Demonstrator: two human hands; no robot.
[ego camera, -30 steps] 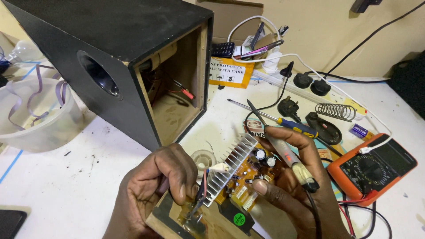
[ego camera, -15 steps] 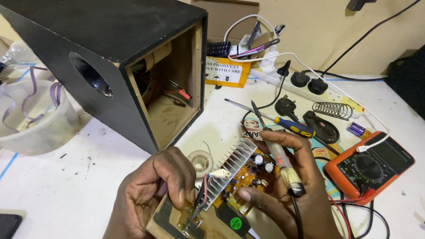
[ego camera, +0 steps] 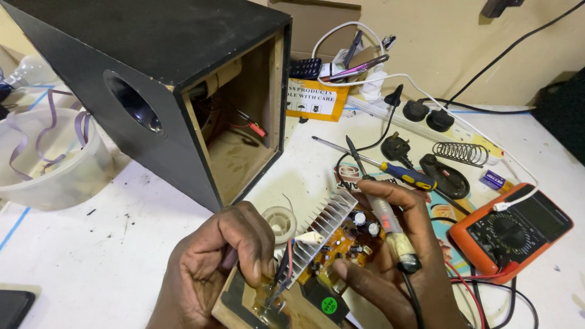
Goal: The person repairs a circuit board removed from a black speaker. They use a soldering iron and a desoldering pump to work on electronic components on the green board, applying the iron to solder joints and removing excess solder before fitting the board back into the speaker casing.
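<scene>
Black speaker cabinet (ego camera: 152, 79), open-backed, is seen on the white bench (ego camera: 79, 256). Before it, an orange circuit board (ego camera: 341, 244) with finned heatsink (ego camera: 320, 228) is gripped by the left hand (ego camera: 213, 268). A soldering iron (ego camera: 381, 204) is held in the fingers (ego camera: 390, 192) of the right hand (ego camera: 396, 268), which also steadies the board.

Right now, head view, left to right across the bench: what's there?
Clear plastic tub → black speaker cabinet → left hand → finned heatsink → right hand holding a soldering iron → orange multimeter.
</scene>
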